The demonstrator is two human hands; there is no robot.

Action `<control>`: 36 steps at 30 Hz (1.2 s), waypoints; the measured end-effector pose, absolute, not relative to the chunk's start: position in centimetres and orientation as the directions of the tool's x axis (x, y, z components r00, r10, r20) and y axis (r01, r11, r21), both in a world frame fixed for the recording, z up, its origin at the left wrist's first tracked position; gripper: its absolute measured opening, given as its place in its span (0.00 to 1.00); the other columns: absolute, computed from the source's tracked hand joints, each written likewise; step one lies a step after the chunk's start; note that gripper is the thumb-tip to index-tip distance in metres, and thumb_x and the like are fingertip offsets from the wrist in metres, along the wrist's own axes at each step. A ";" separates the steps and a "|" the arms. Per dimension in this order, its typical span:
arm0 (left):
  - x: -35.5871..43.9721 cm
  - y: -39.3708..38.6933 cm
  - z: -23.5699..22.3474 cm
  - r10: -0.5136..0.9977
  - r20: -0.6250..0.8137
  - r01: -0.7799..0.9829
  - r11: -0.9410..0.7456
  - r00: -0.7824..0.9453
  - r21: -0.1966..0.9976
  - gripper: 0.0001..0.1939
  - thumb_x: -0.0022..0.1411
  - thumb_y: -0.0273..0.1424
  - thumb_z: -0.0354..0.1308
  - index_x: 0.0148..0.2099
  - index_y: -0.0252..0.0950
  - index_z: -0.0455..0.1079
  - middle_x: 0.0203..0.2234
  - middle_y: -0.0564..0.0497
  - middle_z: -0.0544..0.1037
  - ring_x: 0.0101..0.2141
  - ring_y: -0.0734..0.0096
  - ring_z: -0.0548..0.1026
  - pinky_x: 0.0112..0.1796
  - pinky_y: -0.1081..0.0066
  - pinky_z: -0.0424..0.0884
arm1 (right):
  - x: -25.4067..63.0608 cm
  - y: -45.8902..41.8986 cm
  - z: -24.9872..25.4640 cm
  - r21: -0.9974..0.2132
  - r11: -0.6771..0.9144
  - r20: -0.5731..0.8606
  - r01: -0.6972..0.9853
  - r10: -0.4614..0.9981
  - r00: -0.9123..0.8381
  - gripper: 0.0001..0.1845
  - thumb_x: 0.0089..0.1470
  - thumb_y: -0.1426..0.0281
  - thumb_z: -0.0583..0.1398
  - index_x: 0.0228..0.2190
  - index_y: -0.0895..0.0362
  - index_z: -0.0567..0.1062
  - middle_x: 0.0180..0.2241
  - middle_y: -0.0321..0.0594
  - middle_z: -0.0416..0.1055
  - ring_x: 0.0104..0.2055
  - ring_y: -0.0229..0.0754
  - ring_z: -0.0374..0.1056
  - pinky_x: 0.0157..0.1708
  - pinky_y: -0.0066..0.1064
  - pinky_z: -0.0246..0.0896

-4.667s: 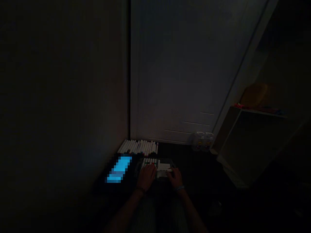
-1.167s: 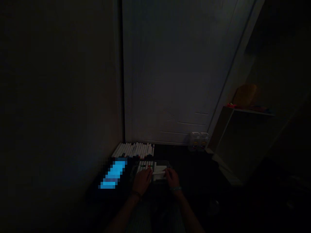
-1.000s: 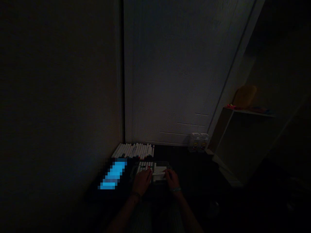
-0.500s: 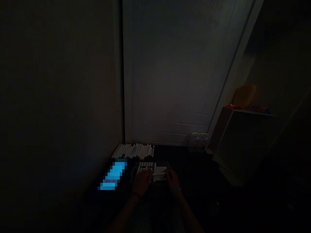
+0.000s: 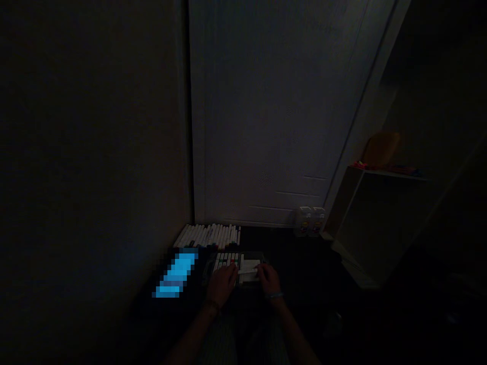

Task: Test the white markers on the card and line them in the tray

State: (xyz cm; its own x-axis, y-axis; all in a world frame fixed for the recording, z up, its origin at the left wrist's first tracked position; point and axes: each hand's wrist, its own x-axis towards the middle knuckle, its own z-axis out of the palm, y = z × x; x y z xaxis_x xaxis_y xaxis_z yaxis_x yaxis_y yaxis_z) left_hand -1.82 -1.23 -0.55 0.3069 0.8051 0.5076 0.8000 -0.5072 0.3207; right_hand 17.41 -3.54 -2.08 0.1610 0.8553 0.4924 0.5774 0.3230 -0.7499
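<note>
- White marker (image 5: 247, 271): lying crosswise in the gap between the fingers of the 2 hands, above the right half of an open case.
- Right hand (image 5: 268, 279): fingers drawn narrow, holding the marker's right end.
- Left hand (image 5: 221, 283): fingers at the marker's left end; I cannot tell whether they grip it or only touch it.
- Case (image 5: 258, 255): beneath and just beyond the fingers of both hands, partly covered by them.
- Packed markers (image 5: 225, 258): side by side in the case's left half, just beyond the left fingers, with green and red bands showing on some.
- Pale insert (image 5: 251, 264): in the case's right half, just beyond the held marker; 1 more marker (image 5: 242, 261) lies lengthwise along its left edge.
- Row of loose white markers (image 5: 209, 235): farther beyond the left fingers, on the dark surface (image 5: 304, 271), dark and coloured ends toward the hands.
- Blurred bright blue screen (image 5: 177, 274): left of the left fingers.
- 2 clear containers (image 5: 310, 223): well beyond the right fingers and to their right, near a pale panel (image 5: 274, 111).
- Shelf unit (image 5: 348, 200): farther right of the right fingers, with an orange object (image 5: 381, 149) on top.
</note>
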 end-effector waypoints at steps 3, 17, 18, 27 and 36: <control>-1.8 -1.3 -0.4 0.806 0.501 0.796 -0.511 0.314 0.324 0.18 0.64 0.36 0.37 0.44 0.37 0.66 0.33 0.47 0.75 0.36 0.67 0.71 0.39 0.68 0.62 | 17.5 -3.5 -2.1 -0.752 0.310 0.482 0.581 0.860 0.165 0.17 0.56 0.61 0.48 0.34 0.54 0.74 0.31 0.39 0.71 0.35 0.40 0.66 0.37 0.29 0.57; -1.7 -1.4 -0.3 0.814 0.501 0.820 -0.484 0.294 0.305 0.17 0.64 0.36 0.37 0.43 0.37 0.66 0.33 0.48 0.75 0.36 0.68 0.71 0.39 0.69 0.62 | 17.6 -3.2 -2.6 -0.754 0.325 0.487 0.571 0.860 0.153 0.17 0.55 0.60 0.49 0.35 0.53 0.74 0.33 0.39 0.71 0.37 0.41 0.66 0.38 0.30 0.58; -1.6 -1.4 -0.3 0.814 0.503 0.817 -0.485 0.292 0.311 0.17 0.64 0.36 0.38 0.43 0.37 0.66 0.33 0.48 0.75 0.36 0.68 0.71 0.39 0.69 0.62 | 17.6 -3.2 -2.5 -0.754 0.330 0.490 0.569 0.859 0.151 0.17 0.55 0.60 0.49 0.35 0.53 0.74 0.34 0.39 0.71 0.37 0.41 0.66 0.38 0.30 0.58; -1.7 -1.5 -0.5 0.798 0.535 0.818 -0.488 0.277 0.305 0.16 0.64 0.36 0.39 0.45 0.38 0.65 0.33 0.48 0.74 0.35 0.69 0.70 0.38 0.69 0.63 | 17.6 -3.4 -2.2 -0.750 0.323 0.489 0.577 0.858 0.155 0.16 0.55 0.61 0.49 0.35 0.53 0.73 0.32 0.39 0.71 0.36 0.41 0.66 0.37 0.29 0.58; -1.6 -1.8 0.3 0.752 0.595 0.830 -0.504 0.284 0.241 0.15 0.63 0.34 0.40 0.44 0.37 0.66 0.35 0.49 0.74 0.38 0.66 0.68 0.40 0.66 0.61 | 17.6 -3.7 -1.8 -0.743 0.321 0.488 0.587 0.861 0.146 0.16 0.55 0.61 0.49 0.35 0.53 0.73 0.31 0.39 0.71 0.35 0.40 0.66 0.37 0.30 0.58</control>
State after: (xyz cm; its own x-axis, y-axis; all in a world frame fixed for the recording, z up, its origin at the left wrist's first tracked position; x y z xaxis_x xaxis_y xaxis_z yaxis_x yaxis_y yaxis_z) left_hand -1.57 -1.84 0.31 0.2836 0.7520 0.5950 0.8296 -0.5036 0.2411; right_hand 17.64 -3.73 -1.83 0.1462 0.8606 0.4879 0.5871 0.3215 -0.7429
